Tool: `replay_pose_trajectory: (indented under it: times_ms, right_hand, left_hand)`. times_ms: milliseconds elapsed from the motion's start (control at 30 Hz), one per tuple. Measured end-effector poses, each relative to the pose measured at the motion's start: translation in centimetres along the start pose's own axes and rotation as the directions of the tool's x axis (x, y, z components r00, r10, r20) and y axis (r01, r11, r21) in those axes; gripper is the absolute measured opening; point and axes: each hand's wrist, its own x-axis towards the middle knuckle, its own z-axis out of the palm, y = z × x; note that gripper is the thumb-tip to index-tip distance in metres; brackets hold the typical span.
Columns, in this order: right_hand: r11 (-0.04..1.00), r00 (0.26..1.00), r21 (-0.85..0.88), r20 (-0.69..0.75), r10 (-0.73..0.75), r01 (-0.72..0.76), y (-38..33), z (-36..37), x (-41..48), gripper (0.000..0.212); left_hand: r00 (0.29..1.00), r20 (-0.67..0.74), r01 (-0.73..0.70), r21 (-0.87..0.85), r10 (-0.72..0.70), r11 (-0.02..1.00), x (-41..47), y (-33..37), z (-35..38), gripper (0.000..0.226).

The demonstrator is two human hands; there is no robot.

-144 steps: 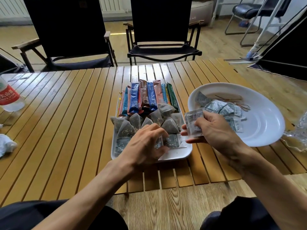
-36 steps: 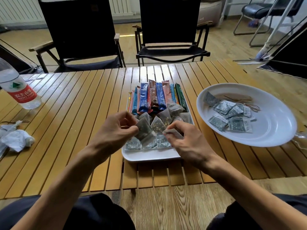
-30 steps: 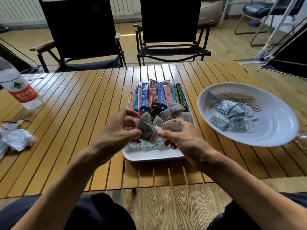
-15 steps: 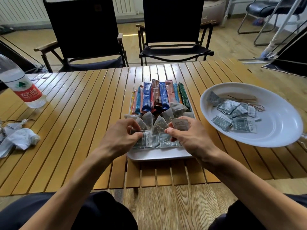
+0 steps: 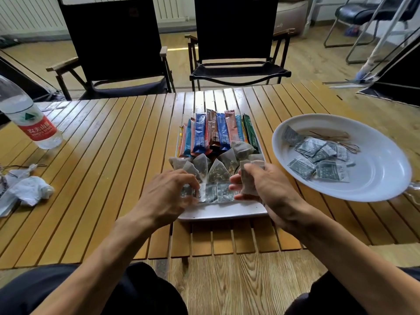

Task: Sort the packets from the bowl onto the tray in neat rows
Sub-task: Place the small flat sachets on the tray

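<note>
A white rectangular tray [image 5: 222, 212] lies in the table's middle. Its far part holds a row of coloured stick packets [image 5: 216, 133], its middle a row of pyramid tea bags [image 5: 218, 169], its near part flat grey square packets [image 5: 223, 192]. My left hand [image 5: 168, 194] presses its fingertips on a grey packet at the left end of the near row. My right hand [image 5: 263, 185] pinches a grey packet [image 5: 246, 178] upright at that row's right end. Right of the tray, a white bowl [image 5: 372, 178] holds several more grey packets [image 5: 318, 158].
A water bottle [image 5: 29, 119] with a red label stands at the far left of the slatted wooden table. Crumpled white wrapping [image 5: 27, 189] lies at the left edge. Brown strings [image 5: 336, 137] lie in the bowl's far part. Two black folding chairs stand beyond the table.
My left hand lowered the packet it held above the tray down into the near row. My right hand keeps its packet, now upright at the row's right end.
</note>
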Motion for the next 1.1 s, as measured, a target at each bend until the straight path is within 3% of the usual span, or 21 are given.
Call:
replay_pose_trajectory:
  times_ms: [100, 167, 300, 533, 800, 867, 934, 1100]
  right_hand:
    - [1.000, 1.000, -0.019, -0.004, -0.024, 0.024, 0.2, -0.3, 0.0, 0.014]
    - [0.997, 0.998, 0.041, 0.009, -0.061, 0.061, 0.1, -0.5, -0.1, 0.011]
    - [0.991, 0.990, 0.024, 0.046, -0.135, 0.134, -0.1, -0.7, -0.1, 0.011]
    - [0.983, 0.981, -0.107, 0.136, -0.137, 0.152, 0.3, -0.8, -0.1, 0.011]
    - [0.996, 0.991, 0.070, 0.116, -0.069, 0.061, 0.6, -0.2, 0.4, 0.029]
    - [0.993, 0.987, 0.022, 0.109, -0.114, 0.112, 0.7, -0.3, 0.3, 0.019]
    - [0.986, 0.985, -0.081, 0.103, -0.140, 0.149, 0.7, -0.5, 0.2, 0.024]
    - [0.970, 0.988, -0.199, 0.091, -0.124, 0.140, 0.8, -0.9, 0.3, 0.027]
  left_hand:
    - [1.000, -0.014, -0.020, -0.018, 0.020, 1.000, 0.0, -0.3, 0.0, 0.026]
    - [0.998, -0.061, -0.031, -0.159, 0.022, 0.987, 0.0, 0.2, -0.3, 0.024]
    - [0.999, -0.033, -0.035, -0.496, 0.022, 0.867, 0.5, 2.3, -0.8, 0.028]
    - [0.997, -0.018, 0.036, -0.726, -0.072, 0.687, 0.5, 3.8, -0.6, 0.009]
    - [0.982, -0.042, 0.070, -0.821, -0.182, 0.567, 0.3, 3.7, -0.9, 0.013]
    - [0.979, -0.106, 0.028, -0.776, -0.175, 0.630, 0.3, 3.8, -0.8, 0.009]
    - [0.975, -0.135, 0.016, -0.749, -0.175, 0.662, 0.2, 3.8, -0.7, 0.017]
    - [0.978, -0.116, 0.015, -0.788, -0.172, 0.615, 0.3, 3.7, -0.6, 0.034]
